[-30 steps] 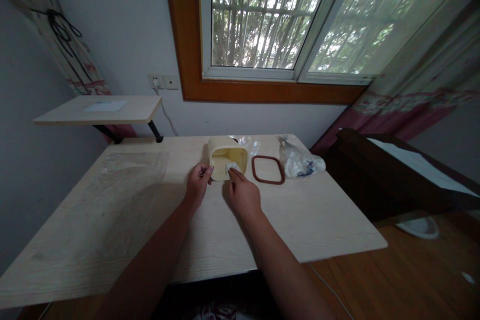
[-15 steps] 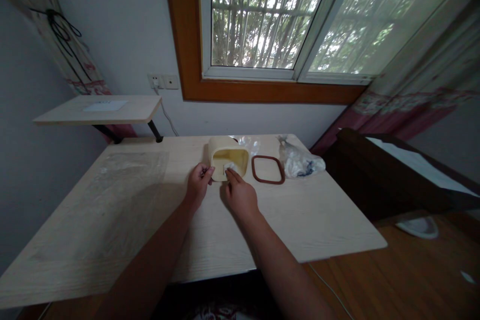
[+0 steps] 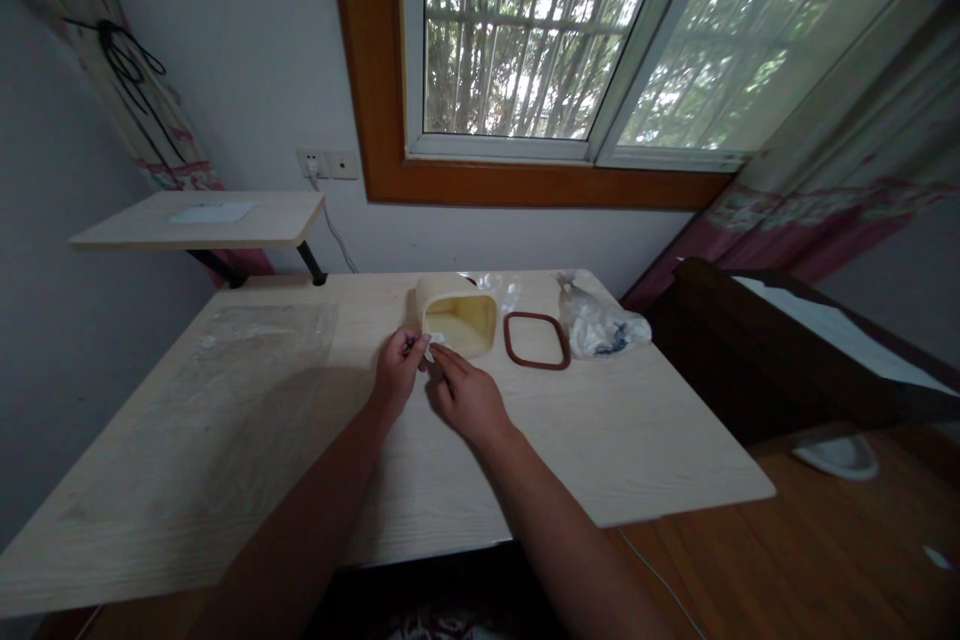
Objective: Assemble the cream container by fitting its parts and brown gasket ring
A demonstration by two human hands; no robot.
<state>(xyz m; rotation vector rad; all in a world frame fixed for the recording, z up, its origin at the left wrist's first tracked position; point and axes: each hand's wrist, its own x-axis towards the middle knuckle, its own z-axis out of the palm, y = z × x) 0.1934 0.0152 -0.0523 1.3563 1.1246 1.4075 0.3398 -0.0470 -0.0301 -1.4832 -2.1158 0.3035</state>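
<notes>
A cream plastic container (image 3: 457, 292) lies on its side on the table, its open mouth facing me. My left hand (image 3: 397, 366) is closed at the lower left of its rim, thumb and fingers pinched there. A small crumpled white piece, like tissue (image 3: 436, 339), shows between the two hands at that rim. My right hand (image 3: 472, 400) pinches this piece with its fingertips, close to the left thumb. Right of the container, a reddish-brown rounded-square ring (image 3: 537, 364) lies flat on the tabletop.
A clear plastic bag (image 3: 600, 325) with something in it rests at the table's back right. Flat clear plastic (image 3: 262, 340) covers part of the left side. A raised shelf (image 3: 277, 220) stands at the back left, below the outlet (image 3: 327, 164). The wooden table (image 3: 622, 440) ends at the right.
My right hand has moved left, bringing the white piece from inside the container's mouth to its left rim beside my left hand. The left hand has stayed about where it was.
</notes>
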